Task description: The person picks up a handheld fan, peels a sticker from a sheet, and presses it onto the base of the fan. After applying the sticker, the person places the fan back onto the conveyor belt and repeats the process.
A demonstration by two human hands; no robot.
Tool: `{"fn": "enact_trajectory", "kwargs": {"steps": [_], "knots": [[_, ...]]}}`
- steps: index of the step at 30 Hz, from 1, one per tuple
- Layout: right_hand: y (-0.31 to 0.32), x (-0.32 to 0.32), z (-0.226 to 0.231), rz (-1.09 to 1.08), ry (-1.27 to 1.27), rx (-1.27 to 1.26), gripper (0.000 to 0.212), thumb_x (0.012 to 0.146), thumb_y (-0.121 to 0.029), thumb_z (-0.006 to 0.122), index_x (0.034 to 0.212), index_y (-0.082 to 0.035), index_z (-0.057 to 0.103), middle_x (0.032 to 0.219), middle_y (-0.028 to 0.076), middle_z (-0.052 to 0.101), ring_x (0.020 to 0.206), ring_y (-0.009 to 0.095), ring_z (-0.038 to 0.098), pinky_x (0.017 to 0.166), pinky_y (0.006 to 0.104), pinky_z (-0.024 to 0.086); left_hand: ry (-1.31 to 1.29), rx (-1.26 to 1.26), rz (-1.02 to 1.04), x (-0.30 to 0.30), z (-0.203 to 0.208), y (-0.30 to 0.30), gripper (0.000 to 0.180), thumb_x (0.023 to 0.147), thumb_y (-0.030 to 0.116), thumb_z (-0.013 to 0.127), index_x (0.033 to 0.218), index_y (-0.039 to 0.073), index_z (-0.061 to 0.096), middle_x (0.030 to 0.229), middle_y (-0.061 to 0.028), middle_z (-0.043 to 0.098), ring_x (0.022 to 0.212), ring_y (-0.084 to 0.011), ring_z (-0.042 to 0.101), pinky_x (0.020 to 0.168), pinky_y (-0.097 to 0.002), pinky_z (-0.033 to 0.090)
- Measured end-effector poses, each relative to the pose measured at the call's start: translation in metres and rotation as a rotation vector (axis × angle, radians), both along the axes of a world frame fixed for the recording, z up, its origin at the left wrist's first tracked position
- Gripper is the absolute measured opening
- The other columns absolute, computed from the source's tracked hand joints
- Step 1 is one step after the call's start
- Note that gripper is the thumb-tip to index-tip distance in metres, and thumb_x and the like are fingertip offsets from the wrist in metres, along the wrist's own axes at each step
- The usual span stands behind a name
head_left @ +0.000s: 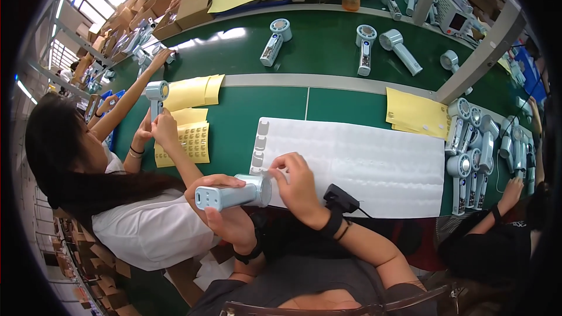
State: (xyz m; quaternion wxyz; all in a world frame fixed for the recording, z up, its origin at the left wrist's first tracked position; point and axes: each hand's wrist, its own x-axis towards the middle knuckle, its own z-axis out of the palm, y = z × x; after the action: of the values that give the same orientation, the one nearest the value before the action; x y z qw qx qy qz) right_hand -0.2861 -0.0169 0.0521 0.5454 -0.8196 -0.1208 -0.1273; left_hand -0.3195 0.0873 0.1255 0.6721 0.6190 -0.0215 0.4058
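In my left hand (232,226) lies a pale blue handheld fan (237,195), its handle end tilted toward me and its round head pointing right. Fingers wrap it from above and the thumb lies below. My right hand (300,186) is beside the fan's head, thumb and forefinger pinched close together; whatever they hold is too small to make out. Under both hands spreads a white backing sheet (374,161), with several grey stickers (258,143) in a column along its left edge. A black wrist-worn device (342,198) with a cable is next to my right wrist.
Several assembled fans (462,167) stand clustered at the right. Yellow sticker sheets (417,111) lie on the green table, and more fans (365,47) rest on the belt beyond the metal rail (328,82). Co-workers sit at both sides; the left one (126,199) holds a fan (157,95).
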Motion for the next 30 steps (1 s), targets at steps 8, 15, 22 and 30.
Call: {"fn": "enact_trajectory", "kwargs": {"steps": [8, 15, 22, 30], "knots": [[-0.138, -0.006, 0.08, 0.105, 0.508, 0.751, 0.018, 0.083, 0.003, 0.069, 0.095, -0.004, 0.056, 0.09, 0.003, 0.061, 0.082, 0.009, 0.059, 0.077, 0.0227, 0.047, 0.04, 0.161, -0.461, 0.027, -0.023, -0.049, 0.05, 0.097, 0.046, 0.037, 0.091, -0.001, 0.053, 0.078, -0.0121, 0.058, 0.066, -0.0168, 0.055, 0.056, -0.0286, 0.042], [-0.148, -0.018, 0.112, 0.24, 0.675, 0.717, 0.044, 0.076, 0.004, 0.075, 0.104, -0.009, 0.044, 0.082, 0.005, 0.062, 0.078, 0.01, 0.059, 0.076, 0.0233, 0.047, 0.237, 0.292, -0.669, 0.035, -0.021, -0.076, 0.056, 0.101, 0.043, 0.025, 0.077, 0.001, 0.054, 0.066, -0.01, 0.058, 0.057, -0.0155, 0.05, 0.055, -0.0287, 0.039], [-0.15, -0.016, 0.119, 0.283, 0.663, 0.61, 0.044, 0.077, -0.002, 0.078, 0.098, -0.009, 0.04, 0.077, 0.003, 0.064, 0.072, 0.007, 0.056, 0.067, 0.0216, 0.043, 0.28, 0.455, -0.605, 0.037, -0.008, -0.084, 0.049, 0.096, 0.03, 0.028, 0.064, 0.002, 0.053, 0.058, -0.008, 0.055, 0.052, -0.0177, 0.045, 0.053, -0.0325, 0.034], [-0.152, -0.016, 0.121, 0.259, 0.673, 0.524, 0.045, 0.076, -0.004, 0.079, 0.096, -0.009, 0.039, 0.076, 0.003, 0.064, 0.071, 0.007, 0.054, 0.067, 0.0219, 0.043, 0.248, 0.474, -0.594, 0.037, -0.008, -0.089, 0.046, 0.095, 0.027, 0.029, 0.063, 0.004, 0.052, 0.058, -0.0085, 0.054, 0.051, -0.0203, 0.042, 0.053, -0.0351, 0.033]]}}
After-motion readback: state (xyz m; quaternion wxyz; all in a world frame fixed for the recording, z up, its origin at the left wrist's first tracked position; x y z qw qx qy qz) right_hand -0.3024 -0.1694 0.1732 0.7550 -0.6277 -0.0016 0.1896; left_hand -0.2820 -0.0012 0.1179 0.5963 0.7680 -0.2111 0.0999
